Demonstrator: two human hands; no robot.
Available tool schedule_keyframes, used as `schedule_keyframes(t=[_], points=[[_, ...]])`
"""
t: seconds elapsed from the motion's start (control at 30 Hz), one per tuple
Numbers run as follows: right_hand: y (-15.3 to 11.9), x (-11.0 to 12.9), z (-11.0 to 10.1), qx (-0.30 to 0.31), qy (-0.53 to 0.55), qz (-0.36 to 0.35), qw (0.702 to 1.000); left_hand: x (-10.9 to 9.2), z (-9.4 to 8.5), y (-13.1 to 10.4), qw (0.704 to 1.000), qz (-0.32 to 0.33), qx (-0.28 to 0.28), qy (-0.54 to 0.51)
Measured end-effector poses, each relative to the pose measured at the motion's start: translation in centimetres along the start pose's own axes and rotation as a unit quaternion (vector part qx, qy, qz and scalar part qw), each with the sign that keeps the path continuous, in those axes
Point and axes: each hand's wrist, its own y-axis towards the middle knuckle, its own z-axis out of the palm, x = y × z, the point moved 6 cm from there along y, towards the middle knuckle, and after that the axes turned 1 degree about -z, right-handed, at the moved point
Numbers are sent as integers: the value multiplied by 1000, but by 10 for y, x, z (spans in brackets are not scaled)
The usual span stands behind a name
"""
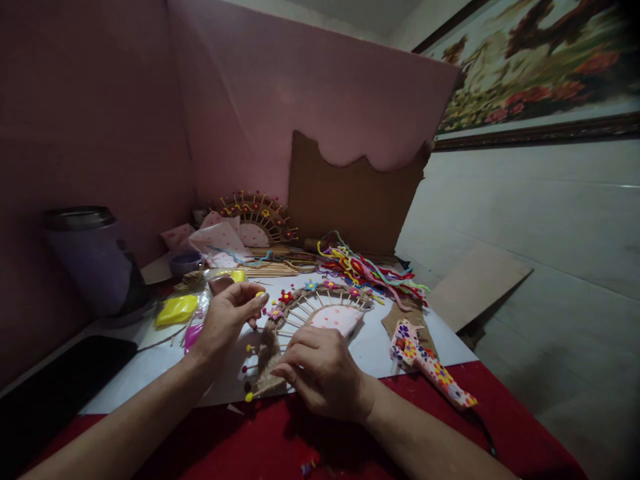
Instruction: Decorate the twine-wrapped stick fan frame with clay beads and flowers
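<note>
My left hand [225, 317] is raised over the left side of a half-round fan-shaped craft [336, 319], its thumb and fingers pinched on a small yellow ball [259, 294]. The craft lies on white paper, with a pink dotted centre, thin stick spokes and a brown fibre-covered rim. Small coloured flowers [285, 297] run along the rim's top. Ball-tipped sticks [249, 397] poke out from its left edge. My right hand [320, 370] is closed at the craft's near lower part, fingertips on the brown rim; its palm hides part of the spokes.
A patterned glue gun [433, 363] lies at the right with its cord trailing. Behind are colourful fuzzy stems [365, 267], sticks [267, 268] and a second fan-shaped craft [255, 233]. Yellow clay [177, 311], a purple tumbler [93, 260] and a black phone-like slab [65, 380] stand left.
</note>
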Motion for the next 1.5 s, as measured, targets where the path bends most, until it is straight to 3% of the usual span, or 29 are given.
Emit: schedule_keyframes(t=[1.5], points=[[2,-1,1,5,-26,1,1000,-11,-2,0,999,6,-14,-28]])
